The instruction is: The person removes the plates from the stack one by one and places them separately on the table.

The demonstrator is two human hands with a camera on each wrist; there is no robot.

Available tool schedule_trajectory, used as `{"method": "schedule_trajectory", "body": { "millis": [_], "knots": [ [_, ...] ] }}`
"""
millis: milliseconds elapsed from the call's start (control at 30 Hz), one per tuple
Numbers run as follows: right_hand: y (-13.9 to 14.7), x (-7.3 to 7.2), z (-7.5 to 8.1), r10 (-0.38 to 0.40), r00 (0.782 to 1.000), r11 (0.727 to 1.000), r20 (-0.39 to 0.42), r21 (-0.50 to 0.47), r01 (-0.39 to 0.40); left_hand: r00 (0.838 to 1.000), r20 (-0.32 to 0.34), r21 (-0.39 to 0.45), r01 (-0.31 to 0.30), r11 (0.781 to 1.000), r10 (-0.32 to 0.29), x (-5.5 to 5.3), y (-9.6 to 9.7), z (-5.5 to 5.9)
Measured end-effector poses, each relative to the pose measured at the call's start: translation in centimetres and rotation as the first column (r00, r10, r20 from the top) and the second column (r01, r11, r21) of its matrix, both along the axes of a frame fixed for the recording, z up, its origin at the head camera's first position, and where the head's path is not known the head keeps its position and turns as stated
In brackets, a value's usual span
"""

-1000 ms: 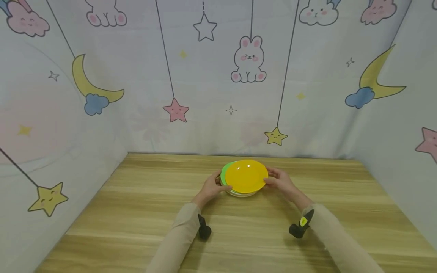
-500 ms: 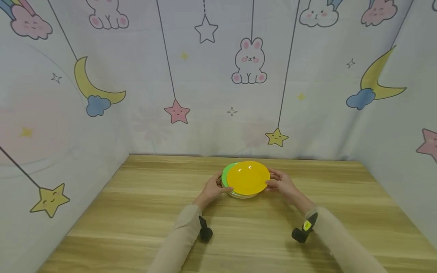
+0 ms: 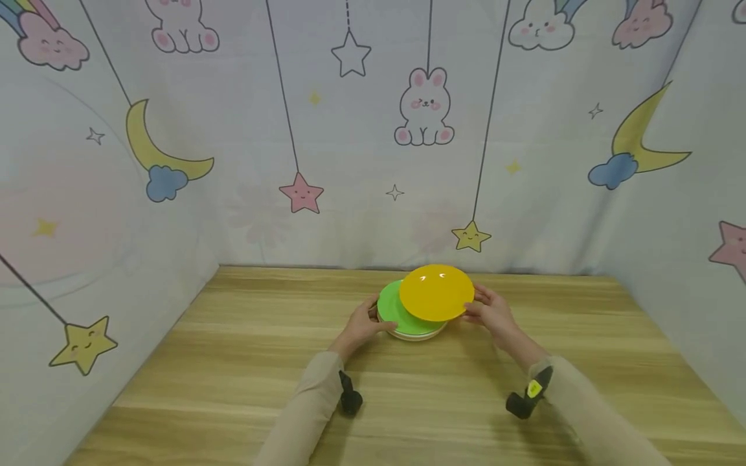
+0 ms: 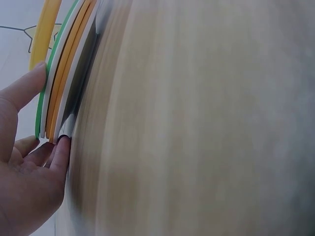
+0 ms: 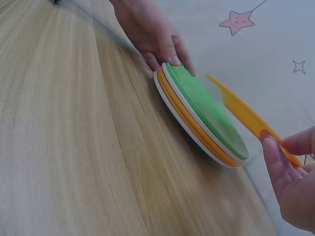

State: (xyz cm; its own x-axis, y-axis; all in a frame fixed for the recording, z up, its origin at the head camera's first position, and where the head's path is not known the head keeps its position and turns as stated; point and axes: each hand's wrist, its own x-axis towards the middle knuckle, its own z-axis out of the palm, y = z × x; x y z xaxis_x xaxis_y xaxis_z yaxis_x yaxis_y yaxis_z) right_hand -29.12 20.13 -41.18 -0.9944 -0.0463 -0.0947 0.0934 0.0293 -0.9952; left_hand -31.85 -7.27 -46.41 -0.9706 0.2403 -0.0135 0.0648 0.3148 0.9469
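Between the thumb and fingers of my right hand (image 3: 495,317), a yellow plate (image 3: 437,292) is pinched by its right rim. It is raised and tilted over the right part of a plate stack. A green plate (image 5: 202,103) tops that stack, with white and orange plate edges (image 4: 63,78) layered beneath it. My left hand (image 3: 357,327) grips the stack at its left side. In the left wrist view its thumb (image 4: 30,84) lies over the green rim and its other fingers are at the lower edges. The right wrist view shows a gap between yellow and green plates.
The stack is over the far middle of a wood-grain table (image 3: 280,388), near the back edge. A white cloth backdrop (image 3: 350,142) with printed stars, moons and bunnies rises behind and at both sides. Each wrist carries a small black camera (image 3: 350,396).
My right hand has lifted the yellow plate up and to the right off the stack, uncovering more of the green plate. The left hand stays at the stack's left side.
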Motion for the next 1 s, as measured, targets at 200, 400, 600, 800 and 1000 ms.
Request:
{"method": "schedule_trajectory", "body": {
  "millis": [200, 400, 600, 800, 1000],
  "knots": [
    [0.4, 0.4, 0.2, -0.082, 0.997, 0.995, 0.0, -0.051, 0.082, 1.0, 0.024, -0.027, -0.018, 0.999, 0.019, 0.0, 0.0, 0.0],
    [0.4, 1.0, 0.7, -0.149, 0.989, 0.985, 0.003, -0.082, 0.149, 1.0, 0.013, -0.037, -0.018, 0.999, 0.019, -0.1, 0.0, -0.2],
    [0.7, 1.5, 0.9, -0.178, 0.984, 0.981, -0.006, -0.082, 0.177, 1.0, 0.01, -0.036, -0.016, 0.999, 0.016, 0.0, 0.0, -0.2],
    [1.2, 1.7, 0.7, -0.237, 0.972, 0.966, 0.002, -0.103, 0.236, 1.0, 0.015, -0.034, -0.021, 0.999, 0.022, 0.1, 0.1, -0.1],
    [1.8, 1.7, 0.5, -0.311, 0.95, 0.94, 0.021, -0.143, 0.311, 1.0, -0.002, 0.003, -0.012, 1.0, 0.012, 0.0, 0.1, -0.2]
  ]
}}
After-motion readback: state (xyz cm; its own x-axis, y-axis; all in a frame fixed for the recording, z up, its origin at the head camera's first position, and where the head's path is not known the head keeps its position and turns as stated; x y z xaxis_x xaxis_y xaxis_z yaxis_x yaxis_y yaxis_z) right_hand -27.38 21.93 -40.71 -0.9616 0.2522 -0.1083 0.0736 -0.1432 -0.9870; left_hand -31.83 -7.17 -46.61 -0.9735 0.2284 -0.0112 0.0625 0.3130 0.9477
